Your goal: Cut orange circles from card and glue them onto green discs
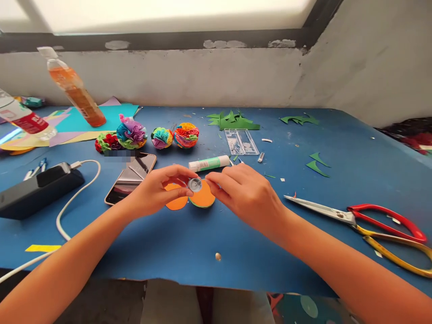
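Between its thumb and fingers, my left hand [157, 191] grips a small round, translucent grey piece [195, 184] with a ringed face; its exact kind is unclear. Close on its right side, my right hand [249, 193] has thumb and forefinger pinched together, and whatever they hold is too small to make out. Below the round piece lie two orange paper discs, the left disc [177, 202] and the right disc [204, 198], the right one with a green edge. Just behind my hands rests a white and green glue stick [209, 163].
Scissors [344, 216] lie at right. Green paper scraps [236, 120] and a clear plastic case [241, 141] are farther back. At left are a phone [121, 191], a black device with a white cable [96, 180], colourful paper balls [131, 133] and an orange drink bottle [76, 90].
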A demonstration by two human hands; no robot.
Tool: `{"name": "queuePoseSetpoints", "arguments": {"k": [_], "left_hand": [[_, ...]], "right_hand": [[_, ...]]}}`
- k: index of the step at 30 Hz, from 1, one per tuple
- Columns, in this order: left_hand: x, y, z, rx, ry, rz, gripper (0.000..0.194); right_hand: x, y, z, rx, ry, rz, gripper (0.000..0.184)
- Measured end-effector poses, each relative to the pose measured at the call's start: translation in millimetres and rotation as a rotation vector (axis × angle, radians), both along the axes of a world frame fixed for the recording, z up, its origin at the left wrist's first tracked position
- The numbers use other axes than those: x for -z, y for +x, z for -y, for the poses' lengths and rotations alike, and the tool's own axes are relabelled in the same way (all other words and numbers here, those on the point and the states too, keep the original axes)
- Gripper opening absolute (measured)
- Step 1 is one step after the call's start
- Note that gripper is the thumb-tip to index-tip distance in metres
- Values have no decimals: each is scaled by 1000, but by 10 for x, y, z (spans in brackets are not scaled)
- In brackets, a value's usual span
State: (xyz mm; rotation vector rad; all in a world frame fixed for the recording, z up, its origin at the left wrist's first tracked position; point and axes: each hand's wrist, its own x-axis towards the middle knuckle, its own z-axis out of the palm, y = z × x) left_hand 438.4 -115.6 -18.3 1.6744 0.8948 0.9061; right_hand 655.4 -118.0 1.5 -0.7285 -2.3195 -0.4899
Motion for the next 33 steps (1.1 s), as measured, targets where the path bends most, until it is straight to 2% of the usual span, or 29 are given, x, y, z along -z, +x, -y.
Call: {"name": "queuePoseSetpoints", "arguments": {"k": [6, 13, 22, 28, 33], "left_hand": [[-13, 26, 59, 49, -135, 56, 25], [-26, 45, 80, 64, -185, 96, 29], [-21, 34, 104, 79, -172, 40, 30], [-18, 2, 119, 25, -61, -86, 37], [-28, -5, 132, 34, 15, -134, 34]], "right_hand": [[-65, 23, 37, -1, 184, 102, 14], [-113, 0, 101, 3, 306, 139, 17], [-130, 18, 92, -18, 293, 150, 22], [-154, 26, 92, -46, 264, 199, 23], [-159, 19, 108, -83, 264, 216, 24]]}}
